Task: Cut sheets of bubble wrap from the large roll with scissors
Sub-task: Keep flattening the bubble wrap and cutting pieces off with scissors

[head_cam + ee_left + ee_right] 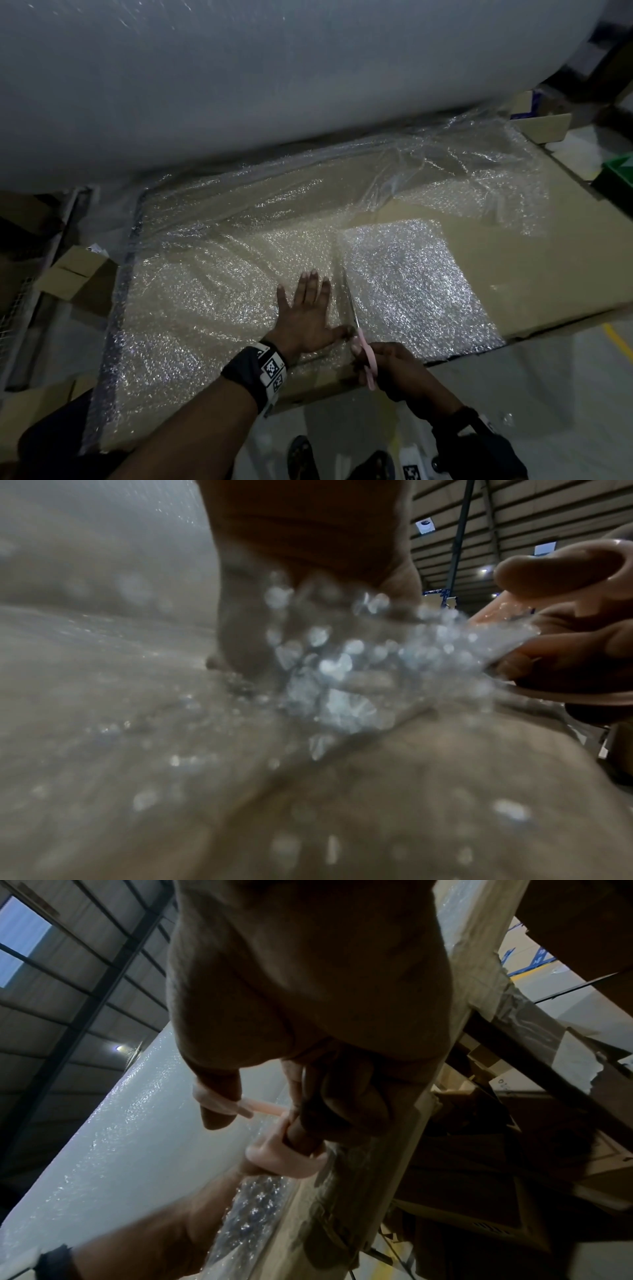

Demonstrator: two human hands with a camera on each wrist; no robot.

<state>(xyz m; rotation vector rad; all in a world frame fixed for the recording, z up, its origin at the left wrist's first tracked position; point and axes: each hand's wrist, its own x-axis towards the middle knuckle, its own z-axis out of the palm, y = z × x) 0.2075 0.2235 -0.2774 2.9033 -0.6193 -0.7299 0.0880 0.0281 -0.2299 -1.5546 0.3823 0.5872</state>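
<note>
Currently: I hold pink scissors (359,337), right hand (399,371) gripping, mid-cut through bubble wrap (212,301).
Left hand (306,317) flat, fingers spread; I'd keep it taut beside the blades.

Glossy plastic bubble wrap (219,301), matt cardboard (534,267)

Big roll (239,85) runs off the frame at nine, twelve and three o'clock. Left wrist view: bubble wrap (325,674) a blur. Scissors (363,346) handles buried in the right hand (400,370).
</note>
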